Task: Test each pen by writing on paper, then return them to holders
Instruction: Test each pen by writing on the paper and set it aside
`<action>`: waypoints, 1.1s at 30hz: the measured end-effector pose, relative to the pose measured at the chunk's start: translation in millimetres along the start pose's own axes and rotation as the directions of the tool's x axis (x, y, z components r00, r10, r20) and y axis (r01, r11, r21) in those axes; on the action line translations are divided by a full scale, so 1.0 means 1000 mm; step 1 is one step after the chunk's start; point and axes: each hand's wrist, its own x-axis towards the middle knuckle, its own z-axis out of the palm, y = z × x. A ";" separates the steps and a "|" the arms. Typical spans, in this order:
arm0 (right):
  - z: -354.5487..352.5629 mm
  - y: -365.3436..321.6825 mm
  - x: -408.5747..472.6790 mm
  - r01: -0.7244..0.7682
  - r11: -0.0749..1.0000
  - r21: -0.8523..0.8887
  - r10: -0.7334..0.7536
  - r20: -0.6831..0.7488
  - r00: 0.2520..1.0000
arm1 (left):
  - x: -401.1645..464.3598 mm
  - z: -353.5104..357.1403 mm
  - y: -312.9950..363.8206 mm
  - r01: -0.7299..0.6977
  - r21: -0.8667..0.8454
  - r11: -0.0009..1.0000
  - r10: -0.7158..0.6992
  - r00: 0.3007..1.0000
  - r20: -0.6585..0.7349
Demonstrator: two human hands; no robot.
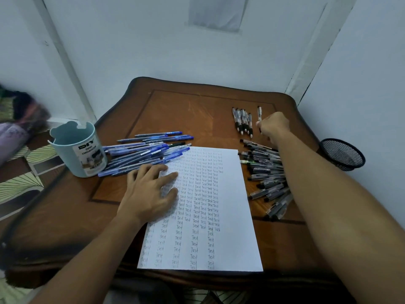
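Wooden table point(175, 110) with scalloped edge and inlaid dark border.
A white sheet of paper point(232, 244), filled with columns of the word "Test", lies near the front middle. A heap of blue pens point(142, 153) sits at its upper left corner, beside a pale blue holder point(77, 150) at the left edge. A heap of black pens point(266, 172) lies right of the sheet; a tidy row of black pens point(242, 121) lies farther back. A black mesh holder point(341, 153) stands at the right edge.
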 end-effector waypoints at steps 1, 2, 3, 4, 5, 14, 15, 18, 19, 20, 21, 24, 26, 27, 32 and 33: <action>0.003 0.003 0.006 -0.014 1.000 -0.010 0.014 0.006 1.000 | 0.000 0.000 -0.001 -0.002 -0.001 1.000 0.002 1.000 -0.002; 0.005 0.005 0.011 -0.028 0.999 -0.015 0.028 0.012 1.000 | 0.000 0.000 -0.001 -0.004 -0.001 1.000 0.004 1.000 -0.005; 0.008 0.007 0.016 -0.039 0.999 -0.022 0.040 0.013 0.999 | 0.001 0.001 -0.001 -0.005 0.000 1.000 0.005 1.000 -0.008; 0.010 0.008 0.019 -0.048 0.998 -0.030 0.049 0.014 0.999 | 0.001 0.001 -0.001 -0.008 0.001 1.000 0.008 1.000 -0.012; 0.012 0.009 0.022 -0.049 0.998 -0.043 0.050 0.018 0.999 | 0.001 0.001 -0.001 -0.010 0.001 1.000 0.010 1.000 -0.016; 0.029 0.005 0.030 0.032 0.979 -0.202 -0.018 0.070 0.997 | 0.000 0.002 -0.001 -0.014 0.004 1.000 0.014 1.000 -0.026; 0.029 0.005 0.030 0.042 0.976 -0.213 -0.026 0.077 0.997 | -0.001 0.002 -0.002 -0.012 0.003 1.000 0.012 1.000 -0.026; 0.024 0.009 0.029 0.069 0.972 -0.223 -0.049 0.091 0.995 | 0.000 0.003 -0.002 -0.010 -0.001 1.000 0.010 1.000 -0.027; 0.021 0.012 0.028 0.086 0.971 -0.221 -0.063 0.110 0.992 | 0.000 0.003 -0.002 -0.009 0.003 1.000 0.009 1.000 -0.023; 0.019 0.014 0.028 0.106 0.970 -0.219 -0.078 0.134 0.988 | 0.000 0.003 -0.002 -0.007 0.009 1.000 0.007 1.000 -0.019; 0.016 0.015 0.027 0.129 0.966 -0.224 -0.095 0.157 0.983 | 0.000 0.003 -0.002 -0.004 0.013 1.000 0.005 1.000 -0.016; 0.006 0.019 0.025 0.190 0.948 -0.256 -0.143 0.189 0.972 | 0.001 0.003 -0.001 -0.001 0.019 1.000 0.001 1.000 -0.011; 0.000 0.021 0.023 0.205 0.930 -0.304 -0.144 0.211 0.967 | 0.001 0.003 -0.001 0.002 0.021 1.000 -0.001 1.000 -0.008; -0.002 0.023 0.022 0.212 0.916 -0.341 -0.131 0.245 0.961 | 0.001 0.003 -0.001 0.002 0.023 1.000 -0.002 1.000 -0.007; -0.004 0.034 0.019 0.285 0.819 -0.498 -0.100 0.365 0.925 | 0.001 0.002 -0.001 0.002 0.021 1.000 -0.002 1.000 -0.004; -0.003 0.036 0.019 0.294 0.810 -0.507 -0.110 0.362 0.926 | 0.001 0.002 -0.001 0.002 0.022 1.000 -0.002 1.000 -0.004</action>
